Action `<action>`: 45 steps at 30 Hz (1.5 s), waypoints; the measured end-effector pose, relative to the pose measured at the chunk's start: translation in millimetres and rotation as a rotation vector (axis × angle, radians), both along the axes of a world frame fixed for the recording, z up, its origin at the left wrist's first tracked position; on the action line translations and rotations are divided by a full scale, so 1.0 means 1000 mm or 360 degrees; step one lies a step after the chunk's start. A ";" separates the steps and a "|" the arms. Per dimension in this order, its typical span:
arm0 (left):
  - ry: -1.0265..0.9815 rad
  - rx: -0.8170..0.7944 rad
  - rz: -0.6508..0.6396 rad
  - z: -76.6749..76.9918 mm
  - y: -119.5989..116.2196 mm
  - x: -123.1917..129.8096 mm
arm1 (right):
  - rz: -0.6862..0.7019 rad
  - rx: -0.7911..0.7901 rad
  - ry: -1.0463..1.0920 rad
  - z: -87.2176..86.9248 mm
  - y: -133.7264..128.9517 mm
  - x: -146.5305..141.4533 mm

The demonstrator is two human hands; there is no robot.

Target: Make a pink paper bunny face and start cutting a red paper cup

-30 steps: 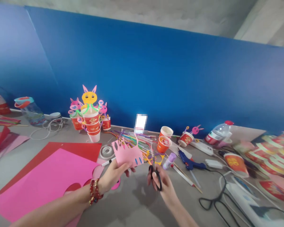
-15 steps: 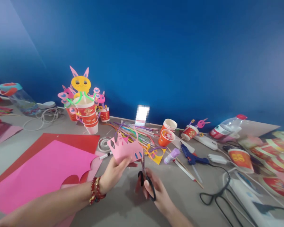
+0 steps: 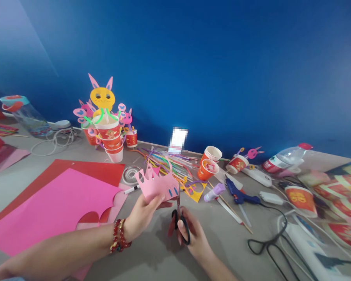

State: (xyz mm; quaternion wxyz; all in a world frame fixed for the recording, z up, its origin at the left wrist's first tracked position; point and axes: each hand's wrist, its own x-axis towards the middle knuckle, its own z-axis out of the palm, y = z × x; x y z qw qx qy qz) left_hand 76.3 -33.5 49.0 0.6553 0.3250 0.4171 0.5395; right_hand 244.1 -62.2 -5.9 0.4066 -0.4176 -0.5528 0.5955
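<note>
My left hand grips a light pink paper piece with spiky cut edges and two blue ovals near its right end. My right hand has its fingers in the black handles of the scissors. The scissor blades point up at the right end of the pink paper, close beside the blue ovals. Whether the blades touch the paper cannot be made out.
Pink sheet lies over a red sheet at the left. Stacked decorated cups stand behind. Farther right are straws, a purple glue stick, a blue glue gun, a bottle and cables.
The view has shifted slightly. The scissor handles look closer together than before, and the blades remain at the right end of the pink paper.
</note>
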 end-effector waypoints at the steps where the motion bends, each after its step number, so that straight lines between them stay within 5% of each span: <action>1: -0.0013 0.0015 -0.0028 0.000 0.000 0.000 | 0.0009 0.0005 -0.0004 0.001 0.000 0.000; 45: -0.0134 0.0108 -0.0194 -0.003 0.001 -0.003 | 0.0032 -0.0013 -0.0100 0.002 0.004 0.004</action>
